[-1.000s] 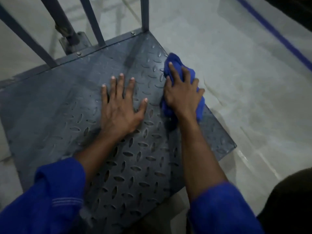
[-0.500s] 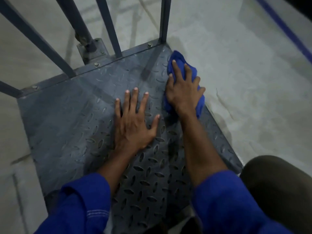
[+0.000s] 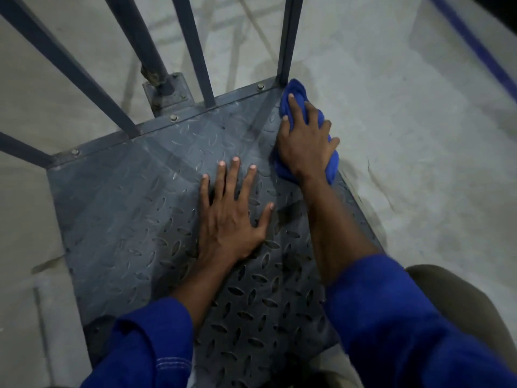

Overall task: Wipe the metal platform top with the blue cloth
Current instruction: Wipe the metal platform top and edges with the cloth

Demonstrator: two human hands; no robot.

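The metal platform top (image 3: 123, 208) is a dark grey checker plate that fills the middle of the view. My right hand (image 3: 303, 141) presses the crumpled blue cloth (image 3: 293, 92) onto the plate's far right corner, right beside a rail post. Cloth shows beyond my fingertips and under my palm at the plate's right edge. My left hand (image 3: 232, 217) lies flat on the plate with its fingers spread, just left of my right forearm, holding nothing.
Dark metal rail posts (image 3: 195, 49) rise from the bolted far edge of the plate, one at the far right corner (image 3: 289, 37). Pale concrete floor (image 3: 419, 135) surrounds the platform, with a blue painted line (image 3: 475, 46) at the top right. My knee (image 3: 461, 303) is at the lower right.
My right hand has slid the blue cloth along the right edge toward the far corner post. My left hand stays flat on the plate. The camera has shifted, so more rail shows.
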